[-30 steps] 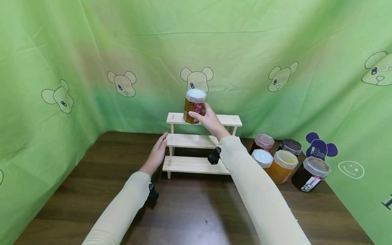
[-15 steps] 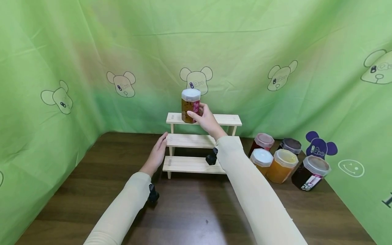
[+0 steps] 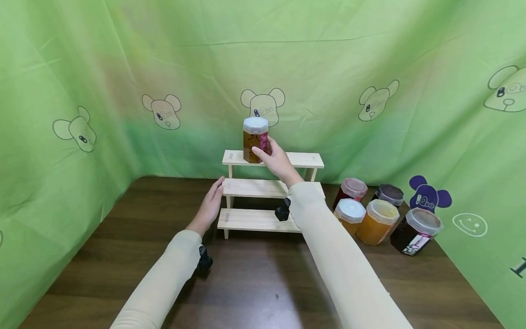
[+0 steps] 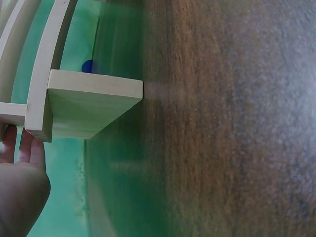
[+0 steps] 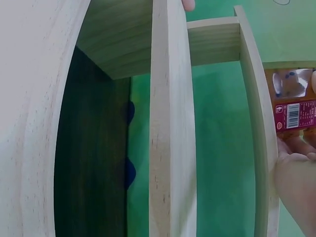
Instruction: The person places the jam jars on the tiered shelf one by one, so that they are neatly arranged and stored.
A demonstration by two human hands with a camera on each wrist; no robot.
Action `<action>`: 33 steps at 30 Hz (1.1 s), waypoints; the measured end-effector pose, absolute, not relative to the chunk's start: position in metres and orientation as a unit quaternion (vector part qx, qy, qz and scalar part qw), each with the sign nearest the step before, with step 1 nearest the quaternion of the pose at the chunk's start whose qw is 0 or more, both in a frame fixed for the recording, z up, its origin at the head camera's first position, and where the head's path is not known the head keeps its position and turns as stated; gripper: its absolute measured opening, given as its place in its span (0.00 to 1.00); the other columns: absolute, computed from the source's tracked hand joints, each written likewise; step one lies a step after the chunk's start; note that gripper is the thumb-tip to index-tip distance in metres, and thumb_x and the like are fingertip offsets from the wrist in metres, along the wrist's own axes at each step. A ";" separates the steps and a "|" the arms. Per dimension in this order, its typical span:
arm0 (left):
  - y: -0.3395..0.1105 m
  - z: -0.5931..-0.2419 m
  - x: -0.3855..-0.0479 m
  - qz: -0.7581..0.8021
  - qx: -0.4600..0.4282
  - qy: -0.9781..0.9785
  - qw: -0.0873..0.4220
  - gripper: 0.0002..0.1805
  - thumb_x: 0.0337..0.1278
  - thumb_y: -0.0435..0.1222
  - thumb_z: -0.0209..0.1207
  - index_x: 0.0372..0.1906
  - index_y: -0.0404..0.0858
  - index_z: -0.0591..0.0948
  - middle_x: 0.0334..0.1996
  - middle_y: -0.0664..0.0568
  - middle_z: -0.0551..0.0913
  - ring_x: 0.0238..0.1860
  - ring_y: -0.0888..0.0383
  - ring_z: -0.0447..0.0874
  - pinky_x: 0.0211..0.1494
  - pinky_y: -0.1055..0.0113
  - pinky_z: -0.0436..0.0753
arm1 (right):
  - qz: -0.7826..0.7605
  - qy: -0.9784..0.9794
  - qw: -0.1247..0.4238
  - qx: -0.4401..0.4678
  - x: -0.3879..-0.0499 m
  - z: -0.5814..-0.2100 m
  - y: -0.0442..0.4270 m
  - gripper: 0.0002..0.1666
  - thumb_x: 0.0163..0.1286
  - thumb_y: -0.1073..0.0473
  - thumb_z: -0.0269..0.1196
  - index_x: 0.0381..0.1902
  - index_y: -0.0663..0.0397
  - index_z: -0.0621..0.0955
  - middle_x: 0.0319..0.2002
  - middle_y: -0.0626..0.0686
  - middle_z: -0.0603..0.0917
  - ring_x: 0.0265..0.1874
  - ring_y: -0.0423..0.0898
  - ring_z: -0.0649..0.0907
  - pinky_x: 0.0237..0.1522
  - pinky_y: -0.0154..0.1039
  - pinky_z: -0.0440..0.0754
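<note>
A jar of amber, dark-flecked preserve (image 3: 252,145) with a white lid and magenta label stands upright at the top tier of a three-tier wooden rack (image 3: 255,188), left of its middle. My right hand (image 3: 280,162) grips it from the right, thumb across the front. In the right wrist view the jar's label (image 5: 294,116) shows a barcode beside the top board; most of the hand lies beyond the frame edge. My left hand (image 3: 210,205), fingers straight, touches the left end of the middle tier. Its fingertips (image 4: 37,148) meet the wood in the left wrist view.
Several lidded jars stand on the dark wooden table (image 3: 246,283) right of the rack: a red jar (image 3: 354,188), a dark jar (image 3: 389,195), a white-lidded jar (image 3: 350,212), an orange jar (image 3: 375,226) and a labelled dark jar (image 3: 415,235). A green printed cloth (image 3: 197,68) hangs behind.
The jar in my right hand has shifted slightly left along the top tier and turned from tilted to upright. It barely moves over the last half second. My left hand stays put.
</note>
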State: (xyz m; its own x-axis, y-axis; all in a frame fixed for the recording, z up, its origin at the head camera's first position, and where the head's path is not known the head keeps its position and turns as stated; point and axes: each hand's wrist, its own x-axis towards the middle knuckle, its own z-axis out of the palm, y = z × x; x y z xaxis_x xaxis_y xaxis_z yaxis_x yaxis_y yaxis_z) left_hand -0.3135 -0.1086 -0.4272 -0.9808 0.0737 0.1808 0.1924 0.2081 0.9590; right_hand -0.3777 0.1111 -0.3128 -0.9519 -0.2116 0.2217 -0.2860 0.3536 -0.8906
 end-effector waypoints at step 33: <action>-0.107 -0.425 -0.312 -0.624 -0.085 -0.775 0.050 0.27 0.83 0.44 0.35 0.80 0.46 0.56 0.78 0.49 0.55 0.78 0.51 0.49 0.77 0.51 0.51 | 0.551 -0.825 0.044 0.123 -0.379 -0.316 0.107 0.52 0.70 0.37 0.63 0.79 0.55 0.53 0.72 0.60 0.67 0.69 0.53 0.70 0.68 0.44 0.68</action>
State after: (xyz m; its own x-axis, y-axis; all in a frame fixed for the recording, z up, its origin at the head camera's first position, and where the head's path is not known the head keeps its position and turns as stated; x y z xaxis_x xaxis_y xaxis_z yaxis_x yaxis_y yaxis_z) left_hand -0.3119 -0.1068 -0.4252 -0.9806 0.0694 0.1832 0.1938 0.2058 0.9592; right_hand -0.3789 0.1069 -0.3159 -0.9658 -0.1540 0.2084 -0.2515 0.3636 -0.8970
